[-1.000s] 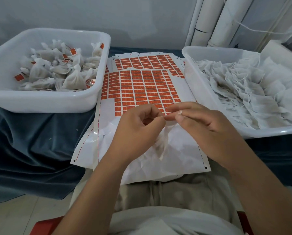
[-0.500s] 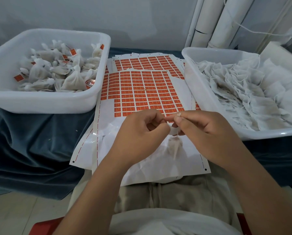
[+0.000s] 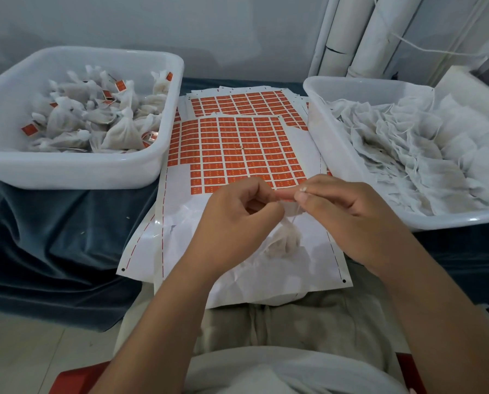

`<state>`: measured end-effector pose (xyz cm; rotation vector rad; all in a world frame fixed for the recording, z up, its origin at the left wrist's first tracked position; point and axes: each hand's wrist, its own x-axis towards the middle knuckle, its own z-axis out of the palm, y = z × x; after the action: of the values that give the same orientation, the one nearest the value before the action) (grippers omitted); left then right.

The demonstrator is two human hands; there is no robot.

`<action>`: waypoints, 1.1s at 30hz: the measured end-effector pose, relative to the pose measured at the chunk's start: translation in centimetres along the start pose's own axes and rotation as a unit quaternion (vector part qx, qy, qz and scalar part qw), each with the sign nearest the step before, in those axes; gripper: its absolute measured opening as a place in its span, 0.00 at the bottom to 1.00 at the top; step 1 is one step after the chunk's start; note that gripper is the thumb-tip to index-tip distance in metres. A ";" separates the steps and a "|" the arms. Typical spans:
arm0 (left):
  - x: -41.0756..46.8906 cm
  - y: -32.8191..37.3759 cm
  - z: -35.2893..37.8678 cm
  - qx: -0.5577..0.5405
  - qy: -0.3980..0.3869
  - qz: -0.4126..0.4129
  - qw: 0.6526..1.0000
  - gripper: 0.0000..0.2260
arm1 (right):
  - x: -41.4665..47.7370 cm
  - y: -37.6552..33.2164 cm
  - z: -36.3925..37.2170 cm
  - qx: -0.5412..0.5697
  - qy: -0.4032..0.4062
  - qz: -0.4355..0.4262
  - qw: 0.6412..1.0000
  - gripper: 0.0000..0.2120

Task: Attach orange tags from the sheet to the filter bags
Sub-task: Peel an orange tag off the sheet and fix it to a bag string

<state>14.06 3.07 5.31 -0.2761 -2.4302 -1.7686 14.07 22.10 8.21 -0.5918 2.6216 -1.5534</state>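
- The left hand (image 3: 237,220), centre frame, has its fingers curled and pinches the string top of one filter bag (image 3: 283,240).
- The right hand (image 3: 348,220) pinches the same string, with its fingertips touching the left's.
- The bag hangs just below both hands, over the blank lower part of the tag sheet (image 3: 237,149).
- Tag between the fingertips: cannot tell.
- The left tub (image 3: 67,170), upper left, holds tied, tagged bags.
- The right tub (image 3: 328,149) holds flat, untagged bags.

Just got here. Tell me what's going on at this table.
A person's left hand and right hand pinch the top of one filter bag, which dangles over the tag sheet. Tagged bags lie in the left tub; untagged bags lie in the right tub.
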 end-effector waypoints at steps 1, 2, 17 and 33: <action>-0.1 0.1 0.0 -0.001 -0.005 0.001 1.000 0.10 | 0.0 0.0 0.0 0.001 0.002 -0.003 1.000 0.14; -0.1 0.1 0.0 -0.002 -0.008 0.002 1.000 0.11 | 0.0 0.0 0.0 0.001 0.003 -0.005 1.000 0.14; 0.0 0.0 0.1 -0.004 0.000 -0.002 1.000 0.09 | 0.3 0.8 0.8 -0.009 0.033 -0.027 0.999 0.16; 0.2 -0.3 0.3 -0.105 -0.016 -0.039 0.994 0.06 | 0.3 0.6 1.0 0.059 0.097 0.002 0.993 0.09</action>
<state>13.82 3.30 4.96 -0.2351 -2.3070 -2.0717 13.78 21.43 7.23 -0.4490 2.6359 -1.8376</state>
